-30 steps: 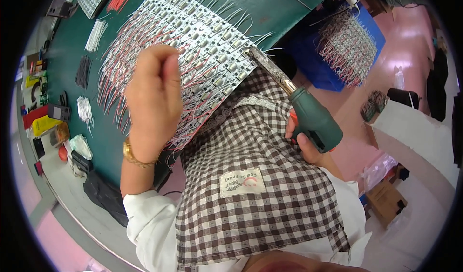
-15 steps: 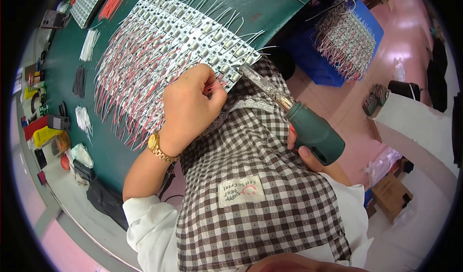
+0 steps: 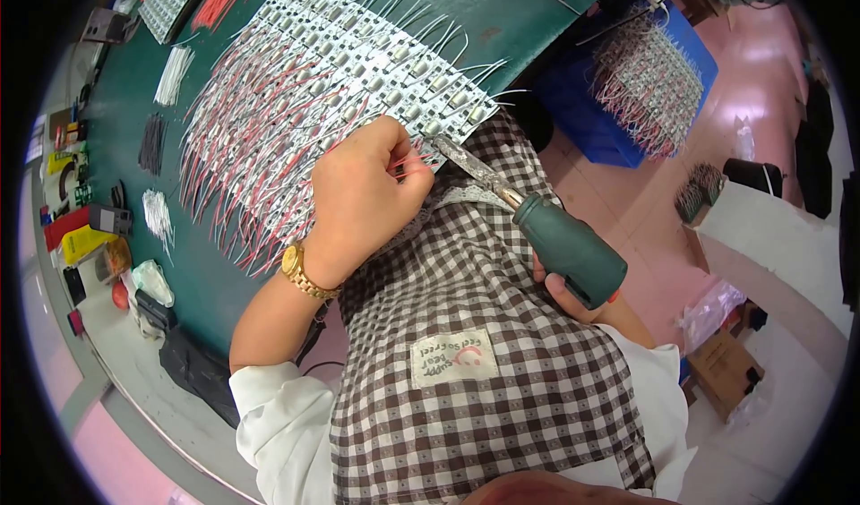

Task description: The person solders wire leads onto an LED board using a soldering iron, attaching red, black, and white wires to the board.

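The whole relation sat in the narrow space between the left hand [image 3: 358,192] and the metal tip [image 3: 436,139] of the green soldering tool [image 3: 573,250]. The tip lay just beside the left hand's thumb and forefinger, to their right and slightly farther from the body, over the near right part of the white circuit board [image 3: 345,53]; whether it touched the board could not be told. The left fingers were pinched almost closed on thin red wire [image 3: 411,159], whose strands showed in the small gap between thumb and forefinger, close by the board's near edge. The right hand [image 3: 573,301] was curled around the handle, partly hidden beneath it and well apart from the board, so that the left was the nearer of the two. The tool's long axis ran slantwise from that handle, up and leftward, to the tip. The board, crowded with red and white leads along its left side, rested on the green desk [image 3: 125,160], its near right corner reaching out toward the checked apron [image 3: 484,308], with the left hand over its near edge.
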`<control>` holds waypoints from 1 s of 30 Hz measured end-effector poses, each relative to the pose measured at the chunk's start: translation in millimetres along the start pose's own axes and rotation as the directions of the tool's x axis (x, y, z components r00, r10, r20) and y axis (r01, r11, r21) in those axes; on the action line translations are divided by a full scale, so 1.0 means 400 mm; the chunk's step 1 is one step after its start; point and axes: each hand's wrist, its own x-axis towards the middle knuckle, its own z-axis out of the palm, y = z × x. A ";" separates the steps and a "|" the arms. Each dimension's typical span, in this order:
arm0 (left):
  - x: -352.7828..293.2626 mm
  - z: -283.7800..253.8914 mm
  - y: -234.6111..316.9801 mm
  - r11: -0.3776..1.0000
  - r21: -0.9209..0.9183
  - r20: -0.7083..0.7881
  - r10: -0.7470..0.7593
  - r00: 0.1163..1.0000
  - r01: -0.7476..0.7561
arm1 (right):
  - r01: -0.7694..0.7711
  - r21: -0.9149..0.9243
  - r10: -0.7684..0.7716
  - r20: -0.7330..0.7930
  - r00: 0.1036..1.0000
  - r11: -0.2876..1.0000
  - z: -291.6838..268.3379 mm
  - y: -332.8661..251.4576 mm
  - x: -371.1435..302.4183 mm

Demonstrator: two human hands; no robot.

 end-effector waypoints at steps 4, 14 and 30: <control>0.004 0.002 0.000 1.000 -0.008 -0.003 -0.015 1.000 0.015 | 0.058 -0.097 -0.058 0.004 0.998 0.994 0.002 0.014 -0.005; 0.007 -0.001 -0.004 0.999 -0.029 0.024 -0.017 1.000 0.018 | -0.043 -0.127 0.031 -0.096 0.995 0.991 -0.004 0.016 -0.026; 0.022 -0.184 0.003 0.997 0.006 -0.144 -0.074 0.987 0.076 | 0.042 0.057 -0.030 -0.193 0.981 0.997 0.009 0.018 -0.022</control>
